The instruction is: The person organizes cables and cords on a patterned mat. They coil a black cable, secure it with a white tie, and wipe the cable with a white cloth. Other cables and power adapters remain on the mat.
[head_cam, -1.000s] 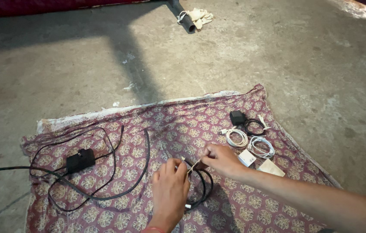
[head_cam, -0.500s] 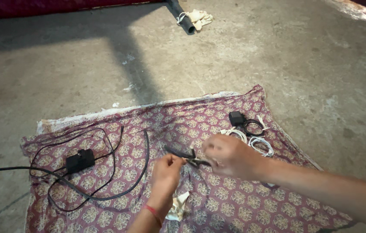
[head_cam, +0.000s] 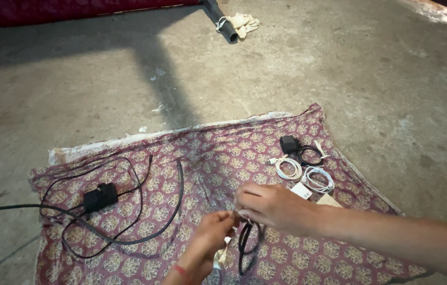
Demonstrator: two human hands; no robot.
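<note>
Both my hands meet low in the middle over a maroon patterned cloth [head_cam: 213, 153] spread on the concrete floor. My right hand [head_cam: 268, 206] and my left hand [head_cam: 210, 240] pinch the top of a coiled black cable [head_cam: 247, 243], which hangs in a loop below them. A thin pale tie [head_cam: 222, 254] shows beside the coil under my left fingers. Right of my hands lie two coiled white cables [head_cam: 289, 168] [head_cam: 319, 179], a small white charger [head_cam: 301, 191] and a small black charger with its coiled cord [head_cam: 297, 148].
On the cloth's left lies a black power adapter [head_cam: 100, 197] amid loose loops of black cord [head_cam: 144, 211] that trail off to the left. A dark pipe [head_cam: 220, 21] with a pale rag [head_cam: 243, 22] lies at the top. Bare concrete surrounds the cloth.
My hands lifted and twisted the black cable half a second ago, then came lower and closer together; the coil now hangs in a narrow loop below them.
</note>
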